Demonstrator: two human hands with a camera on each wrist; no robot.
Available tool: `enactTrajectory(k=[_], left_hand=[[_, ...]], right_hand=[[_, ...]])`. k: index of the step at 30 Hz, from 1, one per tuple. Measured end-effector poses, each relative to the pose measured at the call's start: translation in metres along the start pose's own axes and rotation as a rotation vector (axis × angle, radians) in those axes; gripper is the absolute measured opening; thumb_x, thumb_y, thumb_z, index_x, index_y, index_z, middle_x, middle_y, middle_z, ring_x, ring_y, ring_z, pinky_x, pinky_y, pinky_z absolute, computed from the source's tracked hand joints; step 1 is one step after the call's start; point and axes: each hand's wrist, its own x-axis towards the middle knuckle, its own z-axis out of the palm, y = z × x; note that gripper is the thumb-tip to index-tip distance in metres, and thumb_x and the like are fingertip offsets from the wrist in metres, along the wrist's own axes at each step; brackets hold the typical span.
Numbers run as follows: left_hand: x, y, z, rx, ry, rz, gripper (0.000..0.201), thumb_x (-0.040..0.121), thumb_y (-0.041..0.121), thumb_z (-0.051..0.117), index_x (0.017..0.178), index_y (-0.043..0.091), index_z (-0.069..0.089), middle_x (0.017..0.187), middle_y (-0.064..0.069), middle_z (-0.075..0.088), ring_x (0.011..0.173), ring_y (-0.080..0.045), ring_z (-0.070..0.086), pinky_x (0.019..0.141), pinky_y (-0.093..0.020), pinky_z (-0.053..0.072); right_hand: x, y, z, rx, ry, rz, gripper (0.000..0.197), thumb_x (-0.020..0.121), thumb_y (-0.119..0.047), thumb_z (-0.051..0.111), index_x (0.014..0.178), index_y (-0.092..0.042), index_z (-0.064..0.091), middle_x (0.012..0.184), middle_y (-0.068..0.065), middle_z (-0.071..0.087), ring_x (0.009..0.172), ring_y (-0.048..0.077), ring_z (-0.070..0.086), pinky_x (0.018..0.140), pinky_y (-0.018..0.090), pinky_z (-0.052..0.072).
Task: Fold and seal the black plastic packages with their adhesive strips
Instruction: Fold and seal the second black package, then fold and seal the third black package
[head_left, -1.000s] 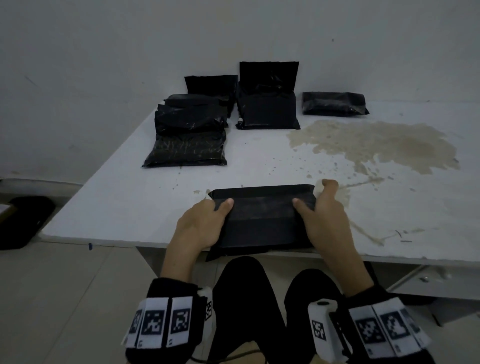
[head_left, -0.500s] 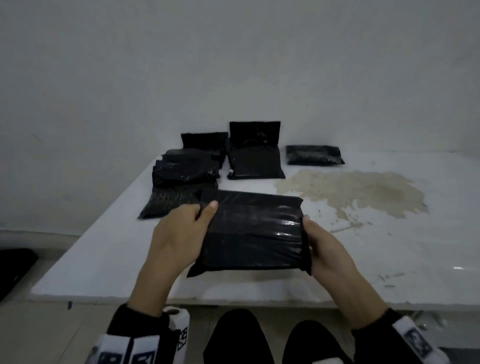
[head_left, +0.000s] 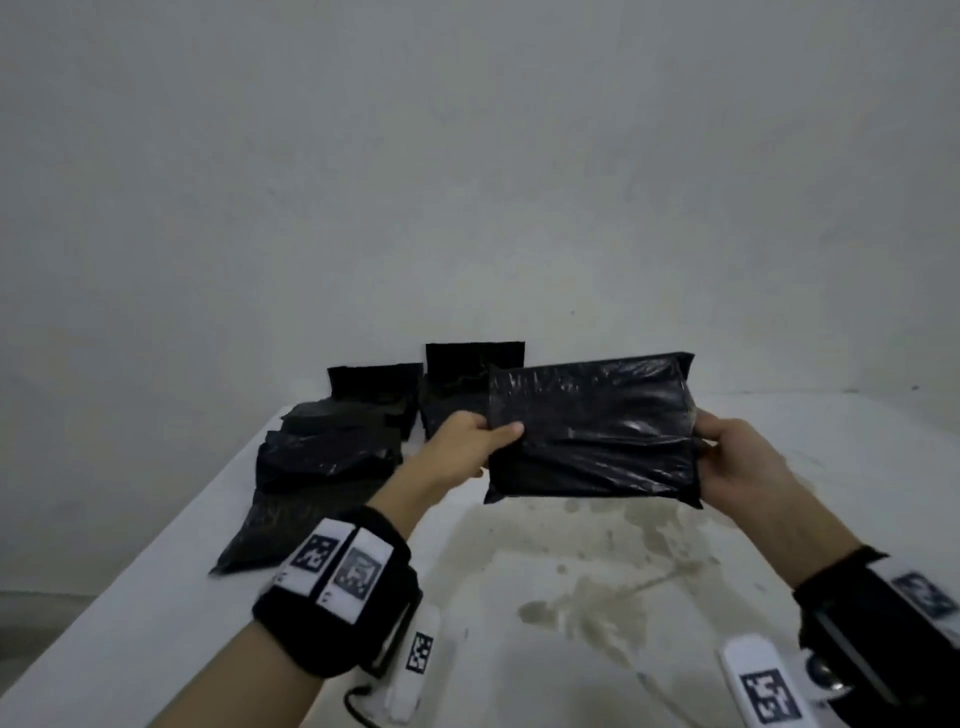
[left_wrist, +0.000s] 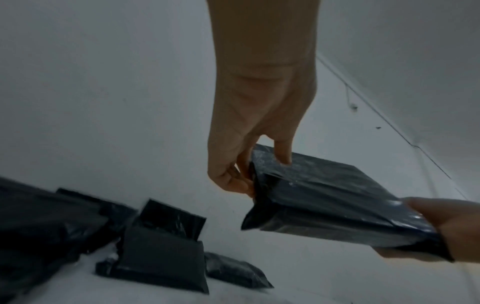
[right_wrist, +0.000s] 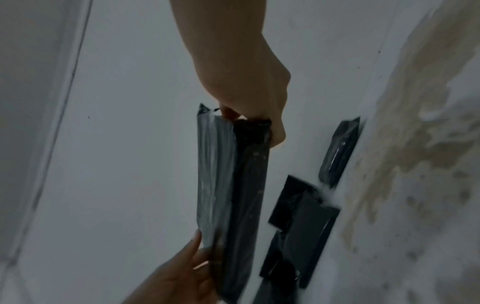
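Two hands clamped on one black package (head_left: 592, 431), held up off the white surface (head_left: 649, 613) at about the centre of the head view, long side level, glossy face toward the camera. Left hand (head_left: 467, 441) at its 9 o'clock end, thumb (head_left: 506, 430) laid over the front face and the other fingers tucked behind the edge; in the left wrist view the same hand (left_wrist: 259, 127) pinching that end, one finger (left_wrist: 283, 152) pressed flat on the top face. Right hand (head_left: 737, 462) at the 3 o'clock end, fingers wrapped behind, thumb at the edge; from the right wrist view this hand (right_wrist: 249, 98) closed round the crumpled end of the package (right_wrist: 231, 185), the plastic bunched under the fingertips. Seal or adhesive strip not discernible on the held package. Behind and toward 10 o'clock, a stack of black packages (head_left: 322, 457) lying on the surface near the wall, several overlapping. At 12 o'clock, partly hidden by the held one, two packages with open flaps (head_left: 472, 358) standing up against the wall. One small sealed package (right_wrist: 340, 152) lying apart at the back, seen only from the wrist cameras. Large brownish stain (head_left: 597, 571) spread across the surface below the held package. Black wrist bands with square-patterned tags (head_left: 337, 566) on both forearms.
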Motion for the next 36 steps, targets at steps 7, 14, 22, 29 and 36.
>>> enactTrajectory(k=[7, 14, 22, 29, 36], left_hand=[[0.095, -0.026, 0.058, -0.227, 0.18, -0.256, 0.028, 0.082, 0.004, 0.068, 0.061, 0.0, 0.05, 0.07, -0.012, 0.054, 0.075, -0.025, 0.057, 0.082, -0.041, 0.053], [0.19, -0.062, 0.097, -0.215, 0.375, -0.468, 0.034, 0.068, 0.009, 0.082, 0.088, -0.013, 0.064, 0.088, -0.024, 0.067, 0.077, -0.029, 0.065, 0.075, -0.044, 0.057], [0.233, -0.068, 0.126, -0.033, 0.413, -0.324, 0.015, 0.083, -0.006, 0.056, 0.086, 0.006, 0.065, 0.107, -0.015, 0.062, 0.102, -0.03, 0.057, 0.088, -0.032, 0.049], [0.254, -0.072, 0.122, 0.197, 0.319, -0.184, 0.031, 0.086, -0.008, 0.042, 0.068, 0.018, 0.048, 0.097, -0.006, 0.046, 0.086, -0.022, 0.049, 0.071, -0.024, 0.044], [0.25, -0.066, 0.108, 0.214, 0.335, 0.009, 0.019, 0.088, -0.004, 0.047, 0.084, 0.006, 0.064, 0.092, -0.006, 0.055, 0.084, -0.015, 0.05, 0.065, -0.012, 0.035]], right_hand=[[0.079, 0.013, -0.037, -0.087, 0.341, 0.027, 0.042, 0.099, -0.037, 0.032, 0.112, -0.002, 0.052, 0.097, 0.019, 0.06, 0.075, 0.032, 0.06, 0.045, 0.035, 0.054], [0.147, 0.006, -0.057, -0.339, 0.3, 0.053, 0.033, 0.097, -0.023, 0.038, 0.071, -0.006, 0.053, 0.067, 0.009, 0.051, 0.056, 0.021, 0.049, 0.03, 0.014, 0.037], [0.24, 0.009, -0.073, -0.794, 0.291, 0.015, 0.021, 0.085, 0.014, 0.038, 0.092, 0.007, 0.056, 0.071, 0.011, 0.049, 0.058, 0.025, 0.044, 0.051, 0.029, 0.032], [0.272, 0.013, -0.092, -0.912, 0.219, 0.034, 0.005, 0.086, 0.004, 0.052, 0.09, 0.007, 0.054, 0.09, 0.02, 0.053, 0.074, 0.027, 0.049, 0.062, 0.031, 0.037], [0.261, 0.008, -0.07, -1.197, 0.337, -0.211, 0.061, 0.087, -0.019, 0.062, 0.136, 0.001, 0.033, 0.134, 0.023, 0.038, 0.12, 0.039, 0.042, 0.094, 0.041, 0.04]])
